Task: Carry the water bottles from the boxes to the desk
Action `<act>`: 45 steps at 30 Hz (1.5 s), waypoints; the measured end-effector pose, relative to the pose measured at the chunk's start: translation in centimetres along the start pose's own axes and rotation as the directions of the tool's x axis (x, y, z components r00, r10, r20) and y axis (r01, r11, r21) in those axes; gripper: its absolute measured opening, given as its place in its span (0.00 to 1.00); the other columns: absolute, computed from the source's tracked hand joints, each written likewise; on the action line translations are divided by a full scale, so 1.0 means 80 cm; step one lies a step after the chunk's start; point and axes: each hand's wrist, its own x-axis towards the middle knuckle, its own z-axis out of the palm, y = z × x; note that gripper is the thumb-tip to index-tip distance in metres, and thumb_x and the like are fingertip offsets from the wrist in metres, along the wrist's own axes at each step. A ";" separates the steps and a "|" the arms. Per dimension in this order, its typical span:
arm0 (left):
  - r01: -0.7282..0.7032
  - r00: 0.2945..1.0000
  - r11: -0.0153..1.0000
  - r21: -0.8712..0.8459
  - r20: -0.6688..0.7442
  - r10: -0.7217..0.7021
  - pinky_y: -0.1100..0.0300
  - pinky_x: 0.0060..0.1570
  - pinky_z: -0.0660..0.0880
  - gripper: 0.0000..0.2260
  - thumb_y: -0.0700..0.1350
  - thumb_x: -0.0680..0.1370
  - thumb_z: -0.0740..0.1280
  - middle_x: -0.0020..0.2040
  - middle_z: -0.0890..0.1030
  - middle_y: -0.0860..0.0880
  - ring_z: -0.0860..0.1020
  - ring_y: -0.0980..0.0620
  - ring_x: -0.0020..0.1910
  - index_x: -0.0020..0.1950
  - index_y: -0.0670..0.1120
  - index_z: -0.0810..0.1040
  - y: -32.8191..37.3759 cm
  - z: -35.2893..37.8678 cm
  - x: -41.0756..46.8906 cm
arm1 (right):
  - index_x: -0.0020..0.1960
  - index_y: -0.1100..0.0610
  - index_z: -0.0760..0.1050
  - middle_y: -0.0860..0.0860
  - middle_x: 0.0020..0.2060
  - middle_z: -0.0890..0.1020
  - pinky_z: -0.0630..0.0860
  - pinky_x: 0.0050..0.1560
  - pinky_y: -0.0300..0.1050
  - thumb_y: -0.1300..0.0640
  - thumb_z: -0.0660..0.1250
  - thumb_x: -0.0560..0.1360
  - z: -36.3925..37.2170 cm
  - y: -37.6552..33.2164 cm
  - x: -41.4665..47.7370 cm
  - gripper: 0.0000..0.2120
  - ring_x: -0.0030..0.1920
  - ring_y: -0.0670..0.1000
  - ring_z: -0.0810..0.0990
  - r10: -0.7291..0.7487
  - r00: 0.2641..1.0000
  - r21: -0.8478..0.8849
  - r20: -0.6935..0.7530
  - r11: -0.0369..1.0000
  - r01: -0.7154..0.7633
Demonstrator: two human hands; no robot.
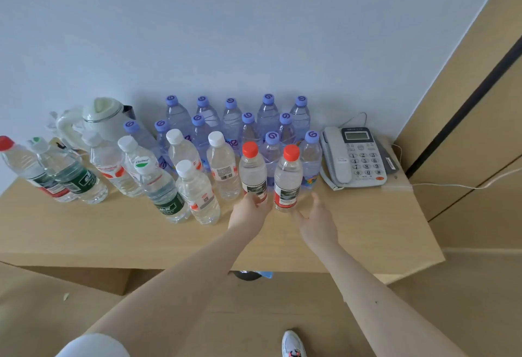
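The left hand wraps the base of a red-capped bottle standing on the desk. The right hand is loose and spread, just beside a second red-capped bottle without touching it. Directly beyond both hands, purple-capped bottles crowd the back; white-capped bottles stand close left of the left hand, and a telephone sits beyond the right.
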 end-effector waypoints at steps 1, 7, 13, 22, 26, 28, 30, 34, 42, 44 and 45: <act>-0.058 0.998 0.992 0.110 0.037 0.054 0.58 0.42 0.72 0.18 0.55 0.79 0.62 0.49 0.77 0.50 0.75 0.49 0.44 0.61 0.44 0.74 0.001 -0.006 -0.007 | 0.75 0.58 0.60 0.55 0.68 0.71 0.69 0.59 0.50 0.41 0.64 0.77 -0.005 -0.003 -0.013 0.33 0.68 0.57 0.69 0.002 1.000 -0.074 -0.001 0.997 -0.003; -0.449 0.893 0.665 0.596 0.309 0.326 0.55 0.50 0.74 0.18 0.56 0.80 0.61 0.60 0.76 0.49 0.76 0.47 0.58 0.65 0.48 0.71 -0.005 -0.031 -0.058 | 0.72 0.56 0.65 0.53 0.66 0.75 0.68 0.60 0.49 0.44 0.58 0.79 -0.033 -0.015 -0.097 0.26 0.66 0.56 0.71 -0.050 0.998 -0.475 -0.029 0.880 0.030; -0.718 0.690 0.238 0.654 0.625 0.366 0.54 0.58 0.68 0.21 0.56 0.80 0.61 0.63 0.75 0.48 0.70 0.47 0.65 0.70 0.50 0.68 -0.026 -0.022 -0.116 | 0.74 0.56 0.63 0.55 0.66 0.73 0.69 0.61 0.52 0.41 0.55 0.80 -0.062 0.003 -0.204 0.28 0.66 0.57 0.70 0.066 0.997 -0.646 -0.046 0.759 -0.080; -0.879 0.463 0.096 0.468 0.786 0.410 0.54 0.54 0.69 0.19 0.58 0.80 0.59 0.63 0.75 0.49 0.72 0.47 0.62 0.69 0.51 0.68 0.006 0.061 -0.214 | 0.70 0.55 0.66 0.53 0.62 0.75 0.69 0.53 0.49 0.42 0.57 0.80 -0.110 0.072 -0.355 0.24 0.62 0.55 0.73 0.298 0.922 -0.554 -0.248 0.737 -0.387; -0.927 0.343 0.000 0.374 0.850 0.399 0.54 0.54 0.71 0.19 0.57 0.81 0.59 0.63 0.76 0.49 0.73 0.47 0.62 0.69 0.50 0.69 0.031 0.113 -0.276 | 0.72 0.54 0.65 0.53 0.64 0.74 0.69 0.58 0.49 0.42 0.58 0.79 -0.135 0.120 -0.412 0.25 0.64 0.56 0.72 0.424 0.850 -0.446 -0.313 0.724 -0.526; -0.944 0.286 -0.044 0.326 0.879 0.381 0.56 0.51 0.71 0.19 0.56 0.81 0.58 0.61 0.77 0.48 0.75 0.48 0.59 0.69 0.49 0.68 0.040 0.143 -0.309 | 0.70 0.54 0.65 0.54 0.63 0.74 0.69 0.58 0.49 0.42 0.59 0.79 -0.149 0.151 -0.438 0.24 0.64 0.56 0.72 0.472 0.816 -0.404 -0.335 0.710 -0.577; -0.958 0.242 -0.060 0.282 0.900 0.363 0.57 0.50 0.73 0.19 0.57 0.81 0.59 0.59 0.77 0.49 0.76 0.49 0.56 0.68 0.48 0.69 0.046 0.178 -0.342 | 0.68 0.55 0.66 0.54 0.62 0.75 0.68 0.58 0.49 0.43 0.58 0.80 -0.165 0.184 -0.465 0.22 0.64 0.56 0.72 0.514 0.782 -0.367 -0.354 0.693 -0.621; -0.970 0.176 -0.105 0.218 0.933 0.313 0.53 0.54 0.75 0.18 0.57 0.80 0.61 0.60 0.77 0.49 0.75 0.48 0.56 0.65 0.48 0.71 0.053 0.255 -0.421 | 0.68 0.56 0.67 0.55 0.61 0.75 0.69 0.57 0.50 0.42 0.58 0.79 -0.204 0.253 -0.523 0.23 0.63 0.57 0.72 0.586 0.713 -0.255 -0.385 0.674 -0.693; -0.973 0.081 -0.197 0.121 0.977 0.197 0.54 0.56 0.74 0.20 0.58 0.80 0.61 0.64 0.76 0.49 0.75 0.48 0.60 0.68 0.50 0.70 0.065 0.395 -0.582 | 0.69 0.54 0.67 0.54 0.63 0.74 0.70 0.58 0.49 0.40 0.59 0.79 -0.264 0.399 -0.647 0.25 0.65 0.56 0.73 0.701 0.585 -0.058 -0.409 0.620 -0.783; -0.969 0.067 -0.223 0.107 0.981 0.180 0.54 0.57 0.73 0.20 0.59 0.80 0.61 0.64 0.76 0.49 0.75 0.48 0.61 0.68 0.50 0.71 0.064 0.424 -0.615 | 0.69 0.53 0.67 0.53 0.63 0.74 0.70 0.59 0.49 0.40 0.59 0.78 -0.274 0.428 -0.673 0.25 0.65 0.56 0.72 0.729 0.561 -0.047 -0.393 0.593 -0.804; -0.966 0.061 -0.240 0.100 0.984 0.168 0.55 0.57 0.73 0.20 0.59 0.79 0.61 0.64 0.76 0.50 0.75 0.48 0.61 0.68 0.50 0.71 0.064 0.438 -0.629 | 0.69 0.53 0.68 0.53 0.63 0.75 0.70 0.59 0.49 0.40 0.60 0.78 -0.278 0.443 -0.684 0.24 0.65 0.56 0.72 0.738 0.554 -0.053 -0.386 0.582 -0.812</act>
